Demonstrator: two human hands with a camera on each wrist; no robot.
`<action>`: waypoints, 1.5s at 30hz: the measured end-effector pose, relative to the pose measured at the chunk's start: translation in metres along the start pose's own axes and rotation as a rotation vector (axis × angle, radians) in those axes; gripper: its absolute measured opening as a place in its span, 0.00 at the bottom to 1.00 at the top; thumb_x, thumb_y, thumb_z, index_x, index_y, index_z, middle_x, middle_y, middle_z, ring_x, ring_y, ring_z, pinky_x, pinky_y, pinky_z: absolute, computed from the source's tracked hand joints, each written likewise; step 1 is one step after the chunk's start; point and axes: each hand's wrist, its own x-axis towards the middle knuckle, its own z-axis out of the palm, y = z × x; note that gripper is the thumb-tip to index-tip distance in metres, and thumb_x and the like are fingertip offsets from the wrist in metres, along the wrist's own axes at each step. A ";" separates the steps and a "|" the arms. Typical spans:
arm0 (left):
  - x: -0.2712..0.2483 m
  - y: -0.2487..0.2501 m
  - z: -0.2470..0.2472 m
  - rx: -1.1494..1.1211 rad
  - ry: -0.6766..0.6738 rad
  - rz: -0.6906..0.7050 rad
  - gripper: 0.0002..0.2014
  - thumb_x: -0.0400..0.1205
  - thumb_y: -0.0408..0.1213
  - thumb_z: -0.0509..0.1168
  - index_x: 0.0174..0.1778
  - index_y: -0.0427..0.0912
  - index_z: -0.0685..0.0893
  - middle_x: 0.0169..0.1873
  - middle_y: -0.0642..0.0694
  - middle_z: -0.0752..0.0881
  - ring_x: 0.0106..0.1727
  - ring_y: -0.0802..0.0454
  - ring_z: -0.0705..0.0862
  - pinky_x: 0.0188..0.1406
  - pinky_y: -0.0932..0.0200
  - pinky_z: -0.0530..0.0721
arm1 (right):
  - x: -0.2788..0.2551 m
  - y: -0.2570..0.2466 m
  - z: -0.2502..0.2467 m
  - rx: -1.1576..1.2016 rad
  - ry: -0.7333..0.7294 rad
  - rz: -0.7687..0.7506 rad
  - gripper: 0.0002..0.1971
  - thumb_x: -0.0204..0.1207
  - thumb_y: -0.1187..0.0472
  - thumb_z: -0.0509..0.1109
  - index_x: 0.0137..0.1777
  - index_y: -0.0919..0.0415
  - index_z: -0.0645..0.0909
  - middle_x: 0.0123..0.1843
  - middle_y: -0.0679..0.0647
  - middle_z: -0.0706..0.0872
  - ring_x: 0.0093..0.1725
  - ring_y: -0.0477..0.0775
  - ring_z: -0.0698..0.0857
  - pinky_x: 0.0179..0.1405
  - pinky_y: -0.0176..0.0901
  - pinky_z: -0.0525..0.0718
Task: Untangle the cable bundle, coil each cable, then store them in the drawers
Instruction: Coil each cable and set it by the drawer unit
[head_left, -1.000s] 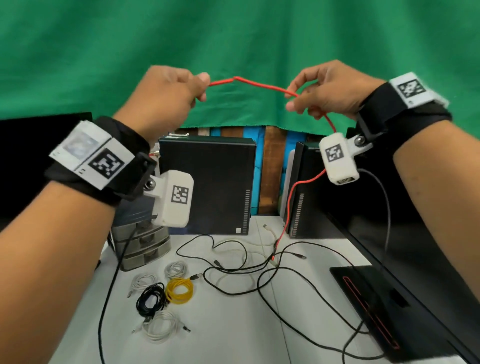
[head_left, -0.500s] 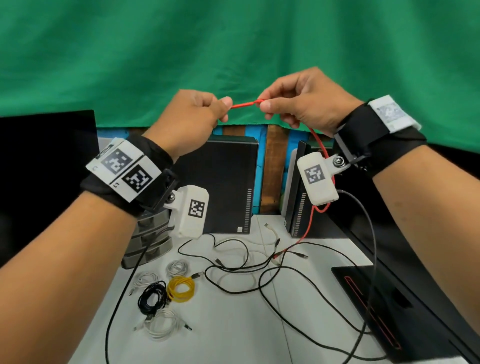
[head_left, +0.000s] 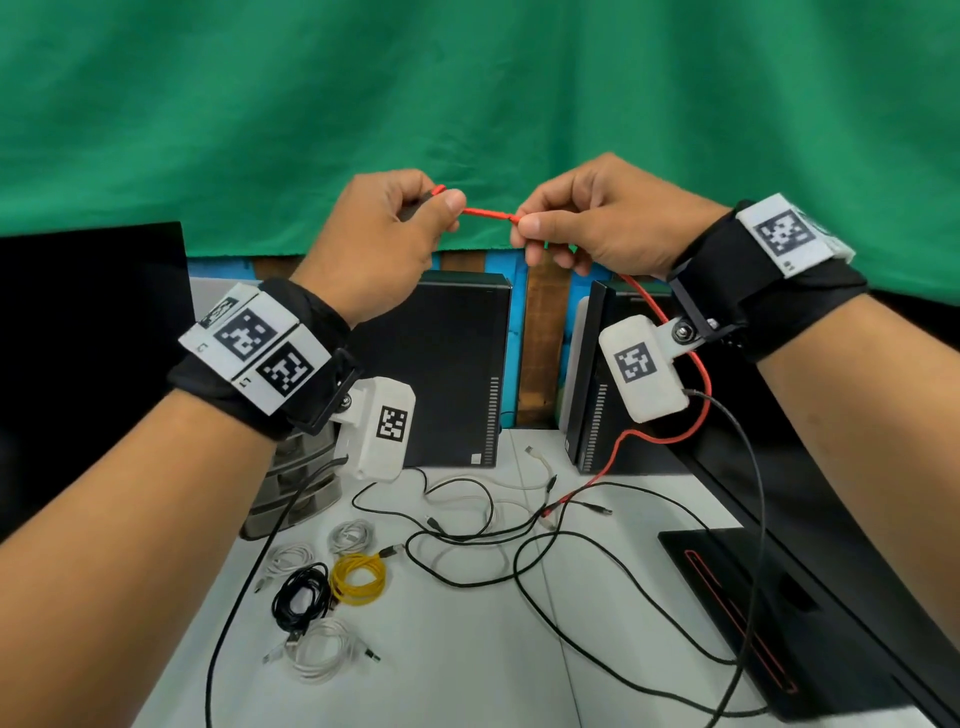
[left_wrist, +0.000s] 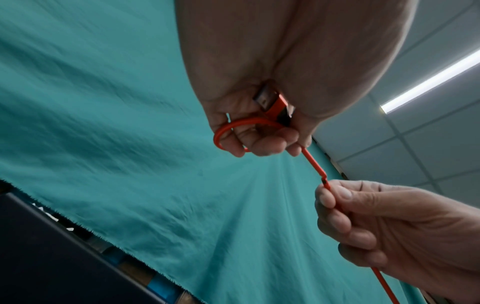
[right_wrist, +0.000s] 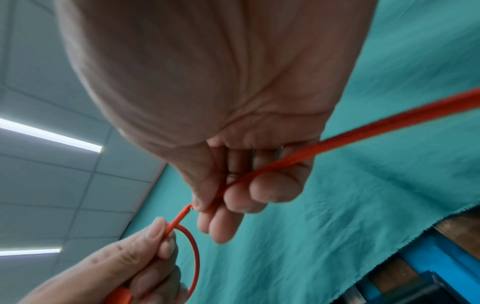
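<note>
You have two hands up, your left hand (head_left: 384, 234) and your right hand (head_left: 597, 218), with one red cable (head_left: 488, 213). At 7 o'clock on the table lie three white coils (head_left: 322, 649), one black coil (head_left: 301, 597) and one yellow coil (head_left: 358, 577). At 12 o'clock stand two black boxes (head_left: 447, 364). The loose black cables (head_left: 519, 566) are too tangled to count.

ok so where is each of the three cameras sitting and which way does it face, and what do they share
Head: on the head, looking forward and down at the table; both forearms, left hand and right hand show.
Left wrist: under the left wrist, looking up past the left hand's palm at the green cloth.
Right wrist: under the right wrist, looking up along the right hand's palm.
Shared: all show both hands pinching the red cable.
</note>
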 end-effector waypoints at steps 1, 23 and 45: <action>0.000 0.000 0.001 0.025 0.014 0.021 0.14 0.85 0.49 0.63 0.34 0.51 0.81 0.28 0.38 0.76 0.30 0.46 0.72 0.33 0.50 0.71 | -0.001 0.000 0.000 0.009 -0.009 -0.002 0.10 0.86 0.63 0.66 0.44 0.57 0.85 0.34 0.49 0.87 0.29 0.45 0.75 0.26 0.34 0.75; -0.031 0.007 0.024 -0.577 -0.184 -0.322 0.19 0.91 0.41 0.56 0.36 0.39 0.79 0.19 0.51 0.70 0.18 0.55 0.67 0.27 0.59 0.71 | -0.018 0.015 0.020 0.253 0.247 -0.125 0.05 0.82 0.65 0.72 0.52 0.65 0.88 0.30 0.57 0.81 0.22 0.37 0.74 0.25 0.24 0.69; -0.113 -0.060 0.070 -0.277 0.016 -0.258 0.12 0.90 0.35 0.60 0.49 0.45 0.90 0.50 0.56 0.92 0.56 0.62 0.89 0.57 0.66 0.83 | -0.132 0.026 0.135 0.079 -0.055 0.102 0.12 0.88 0.55 0.62 0.51 0.53 0.87 0.26 0.43 0.74 0.27 0.42 0.73 0.30 0.31 0.70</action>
